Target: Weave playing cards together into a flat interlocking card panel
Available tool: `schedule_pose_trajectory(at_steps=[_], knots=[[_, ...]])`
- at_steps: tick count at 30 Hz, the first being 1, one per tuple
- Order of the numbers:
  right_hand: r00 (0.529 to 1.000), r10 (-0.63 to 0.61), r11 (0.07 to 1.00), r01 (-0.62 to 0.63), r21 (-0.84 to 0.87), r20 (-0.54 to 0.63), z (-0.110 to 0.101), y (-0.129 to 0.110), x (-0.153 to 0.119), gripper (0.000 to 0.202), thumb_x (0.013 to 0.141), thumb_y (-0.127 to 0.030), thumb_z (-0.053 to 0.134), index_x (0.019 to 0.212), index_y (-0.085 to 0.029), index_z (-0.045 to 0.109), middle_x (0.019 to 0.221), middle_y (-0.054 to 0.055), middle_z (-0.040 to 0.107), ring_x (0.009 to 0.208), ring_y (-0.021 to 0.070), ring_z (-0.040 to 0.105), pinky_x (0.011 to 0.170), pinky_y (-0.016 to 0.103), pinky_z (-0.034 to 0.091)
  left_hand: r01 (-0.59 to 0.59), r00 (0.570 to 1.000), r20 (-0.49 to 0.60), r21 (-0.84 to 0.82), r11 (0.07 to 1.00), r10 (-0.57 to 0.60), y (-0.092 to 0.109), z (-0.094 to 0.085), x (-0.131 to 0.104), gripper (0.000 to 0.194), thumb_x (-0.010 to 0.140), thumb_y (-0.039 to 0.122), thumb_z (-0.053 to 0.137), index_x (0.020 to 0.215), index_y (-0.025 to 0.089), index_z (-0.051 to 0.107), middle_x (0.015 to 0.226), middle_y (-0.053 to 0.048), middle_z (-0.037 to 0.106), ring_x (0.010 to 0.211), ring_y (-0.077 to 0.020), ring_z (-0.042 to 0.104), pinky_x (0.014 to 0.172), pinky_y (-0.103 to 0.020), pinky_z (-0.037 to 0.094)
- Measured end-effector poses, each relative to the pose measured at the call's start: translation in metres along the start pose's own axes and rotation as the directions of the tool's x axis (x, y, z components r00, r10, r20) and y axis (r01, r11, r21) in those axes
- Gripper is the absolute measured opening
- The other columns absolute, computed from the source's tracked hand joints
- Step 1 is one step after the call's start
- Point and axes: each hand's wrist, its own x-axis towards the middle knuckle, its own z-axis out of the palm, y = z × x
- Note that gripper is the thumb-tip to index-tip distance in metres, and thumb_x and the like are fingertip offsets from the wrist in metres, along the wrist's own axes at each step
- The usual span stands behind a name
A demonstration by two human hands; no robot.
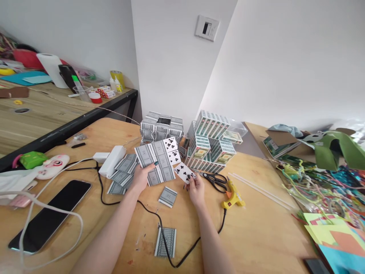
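My left hand (142,177) grips a panel of joined grey-backed playing cards (156,161), its thumb on top. Two club cards (172,150) show their faces along the panel's right edge. Between the fingers of my right hand (196,189) is a single club card (184,172), face up, its upper left corner close to the panel. A folded card piece (168,196) lies below the panel, and another (165,242) lies nearer me under a black cable. More folded cards (122,175) are piled left of my left hand.
A box-like card structure (161,127) stands behind the panel. Stacked card boxes (211,142) stand behind my right hand. Black scissors (216,181) and a yellow glue gun (234,196) lie to its right. A phone (51,215) and cables are at left.
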Motion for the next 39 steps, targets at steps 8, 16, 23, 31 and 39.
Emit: schedule_pose_trajectory(at_steps=[8,16,23,31,39], knots=[[0.998,-0.054,0.997,0.053,0.054,0.014,0.003,0.006,-0.003,0.026,0.086,-0.045,0.044,0.082,-0.020,0.049,0.050,-0.005,0.051,0.042,0.0106,0.046,0.043,0.023,0.038,-0.014,0.999,-0.031,0.043,0.999,0.016,0.006,0.004,-0.002,0.054,0.048,0.028,0.080,0.098,0.014,0.067,0.094,-0.009,0.071,0.097,-0.0276,0.062,0.091,-0.039,0.044],[0.997,-0.071,0.995,0.070,0.074,0.011,0.004,0.007,-0.004,0.024,0.086,-0.042,0.046,0.087,-0.019,0.052,0.052,-0.004,0.051,0.043,0.0105,0.046,0.043,0.023,0.039,-0.004,1.000,-0.016,-0.006,1.000,0.004,-0.006,-0.003,0.006,0.057,0.049,0.024,0.079,0.102,0.013,0.065,0.097,-0.008,0.070,0.097,-0.0265,0.062,0.090,-0.040,0.045],[0.998,-0.066,0.995,0.067,0.074,-0.016,0.003,0.007,-0.004,0.023,0.085,-0.042,0.047,0.082,-0.020,0.051,0.053,-0.004,0.050,0.042,0.0106,0.047,0.042,0.023,0.039,0.013,0.999,-0.043,0.006,1.000,-0.013,0.001,0.003,0.001,0.053,0.049,0.021,0.078,0.100,0.015,0.066,0.097,-0.007,0.070,0.097,-0.0258,0.063,0.091,-0.039,0.045],[0.997,-0.071,0.996,0.072,0.045,-0.039,0.003,0.005,-0.004,0.027,0.085,-0.045,0.046,0.076,-0.020,0.049,0.050,-0.005,0.048,0.041,0.0109,0.046,0.043,0.024,0.040,-0.027,0.999,-0.019,0.053,0.998,0.028,0.006,0.005,-0.002,0.057,0.047,0.024,0.079,0.102,0.014,0.066,0.096,-0.008,0.071,0.098,-0.0270,0.062,0.093,-0.038,0.044],[0.989,-0.075,0.995,0.066,-0.068,-0.125,0.002,0.004,0.000,0.029,0.085,-0.047,0.044,0.074,-0.020,0.048,0.048,-0.005,0.047,0.041,0.0107,0.045,0.043,0.023,0.037,0.033,0.999,0.018,0.033,0.999,-0.034,-0.006,-0.004,0.006,0.059,0.051,0.029,0.079,0.106,0.016,0.064,0.101,-0.009,0.069,0.095,-0.0270,0.063,0.087,-0.038,0.048]])
